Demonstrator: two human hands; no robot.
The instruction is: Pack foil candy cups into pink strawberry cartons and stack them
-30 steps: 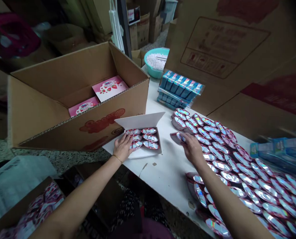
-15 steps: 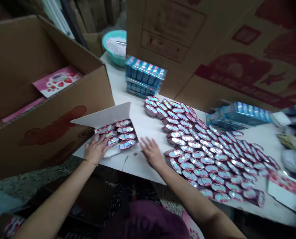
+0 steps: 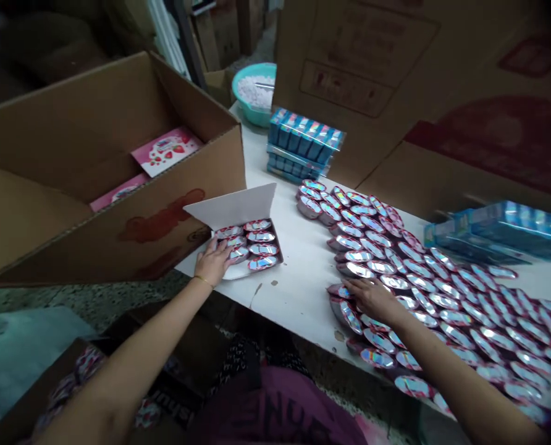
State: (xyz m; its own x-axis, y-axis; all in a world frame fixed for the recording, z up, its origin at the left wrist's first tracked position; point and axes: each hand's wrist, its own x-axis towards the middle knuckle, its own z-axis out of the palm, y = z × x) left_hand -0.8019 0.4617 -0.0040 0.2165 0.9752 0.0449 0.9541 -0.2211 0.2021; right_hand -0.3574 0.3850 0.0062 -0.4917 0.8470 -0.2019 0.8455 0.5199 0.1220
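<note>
A small white-lidded box (image 3: pixel 238 209) stands at the table's left front, its flap raised, with two rows of foil-topped packs (image 3: pixel 262 249) inside. The packs have oval silvery faces with red edging. At the box's left side lies my left hand (image 3: pixel 211 262), fingers stretched over the nearest packs, holding none. My right hand (image 3: pixel 375 301) reaches down at the left edge of a large group of the same packs (image 3: pixel 419 281). Its fingers are bent together on one pack (image 3: pixel 343 291); the hand partly hides the contact.
Left of the small box is a large open carton (image 3: pixel 183 204) holding pink strawberry-printed boxes (image 3: pixel 167 150). Blue wrapped packs (image 3: pixel 303 145) and a turquoise bowl (image 3: pixel 252 114) of white bits stand behind. A tall carton (image 3: pixel 349 93) rises at the back; more blue packs (image 3: pixel 511 228) lie right.
My right hand has moved from beside the small box rightward onto the loose packs. My left hand stays at the box. The view has shifted, so the scene sits further right.
</note>
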